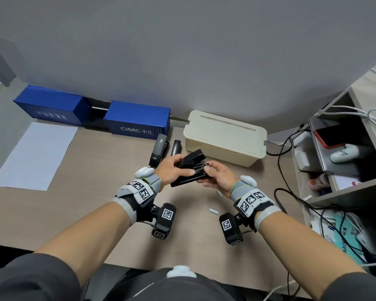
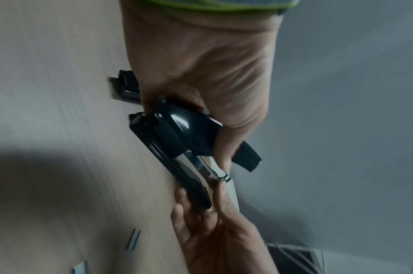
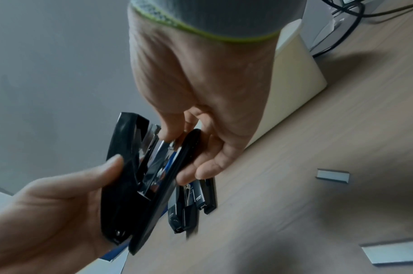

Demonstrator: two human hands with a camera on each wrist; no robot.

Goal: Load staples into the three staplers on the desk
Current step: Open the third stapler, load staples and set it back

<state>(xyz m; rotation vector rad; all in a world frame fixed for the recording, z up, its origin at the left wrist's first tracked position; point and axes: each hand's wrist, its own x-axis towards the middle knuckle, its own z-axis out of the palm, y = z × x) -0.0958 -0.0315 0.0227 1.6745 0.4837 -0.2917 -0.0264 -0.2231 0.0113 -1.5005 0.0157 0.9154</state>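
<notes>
Two staplers are lying side by side on the bench (image 1: pixel 74 209), the wider stapler (image 1: pixel 159 151) to the left of the narrower stapler (image 1: pixel 175 148), both just in front of the container box (image 1: pixel 137 121) at the back wall. A second container box (image 1: pixel 50 105) is sitting further left, with a paper sheet (image 1: pixel 34 156) lying in front of it. The cable box (image 1: pixel 225 136) is standing to the right of the staplers. The opened stapler (image 1: pixel 189 169) is being held above the bench, in front of all these, between the left hand (image 1: pixel 172 170) and right hand (image 1: pixel 217 175). Two staple strips (one nearer (image 1: pixel 214 210), one farther (image 1: pixel 219 193)) are lying on the bench by the right wrist. The shelf unit (image 1: pixel 334 192) is standing at the far right.
</notes>
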